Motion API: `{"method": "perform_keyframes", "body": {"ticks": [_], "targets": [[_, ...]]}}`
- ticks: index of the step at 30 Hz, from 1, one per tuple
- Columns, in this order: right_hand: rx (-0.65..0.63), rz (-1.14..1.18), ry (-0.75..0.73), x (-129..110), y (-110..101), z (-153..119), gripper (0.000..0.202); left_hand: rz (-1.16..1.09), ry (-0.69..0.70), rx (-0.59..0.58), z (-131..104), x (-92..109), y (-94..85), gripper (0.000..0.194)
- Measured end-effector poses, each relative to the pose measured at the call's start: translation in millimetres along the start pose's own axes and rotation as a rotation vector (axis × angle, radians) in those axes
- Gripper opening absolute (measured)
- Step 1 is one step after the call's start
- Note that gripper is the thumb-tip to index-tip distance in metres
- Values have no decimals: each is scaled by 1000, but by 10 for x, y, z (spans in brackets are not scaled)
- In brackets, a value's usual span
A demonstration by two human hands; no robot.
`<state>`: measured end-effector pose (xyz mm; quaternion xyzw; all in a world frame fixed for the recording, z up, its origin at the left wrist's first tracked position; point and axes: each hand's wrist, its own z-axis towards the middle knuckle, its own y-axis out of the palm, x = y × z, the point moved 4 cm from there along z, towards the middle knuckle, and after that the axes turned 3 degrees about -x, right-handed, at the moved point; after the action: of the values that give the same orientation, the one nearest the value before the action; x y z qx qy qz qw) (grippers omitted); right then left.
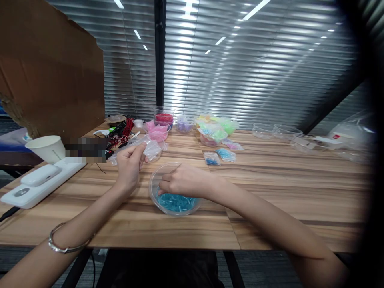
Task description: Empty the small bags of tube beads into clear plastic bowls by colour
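My left hand (131, 165) is raised over the table, thumb and fingers pinched on a small clear plastic bag (152, 149). To its right stands a round clear bowl (151, 191) with short blue tube-like pieces (177, 203) in it. My right hand (178, 181) reaches over the bowl's rim, its curled fingertips down at the blue pieces. Whatever is between those fingertips is hidden. Behind the left hand lies a clear container (162, 155), partly covered by the bag.
Small bags of blue pieces (225, 155) lie beyond the bowl. Farther back are a bowl of pink bags (157, 131) and a heap of coloured bags (213, 130). Clear containers (288, 132) stand at right. A paper cup (46, 149) and white power strip (45, 185) are at left.
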<state>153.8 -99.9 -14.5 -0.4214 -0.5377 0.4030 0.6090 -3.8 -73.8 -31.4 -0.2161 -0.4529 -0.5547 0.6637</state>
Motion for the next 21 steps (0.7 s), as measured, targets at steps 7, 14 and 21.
{"method": "perform_keyframes", "body": {"ticks": [7,14,21], "targets": [[64,9,73,-9,-3,7,56,-5,10,-5,3,2,-4,49],[89,48,30,-13,-39,28,27,20,4,-1,3,7,3,50],[92,53,-56,-4,44,21,22,48,-1,10,2,-13,-4,51]]}}
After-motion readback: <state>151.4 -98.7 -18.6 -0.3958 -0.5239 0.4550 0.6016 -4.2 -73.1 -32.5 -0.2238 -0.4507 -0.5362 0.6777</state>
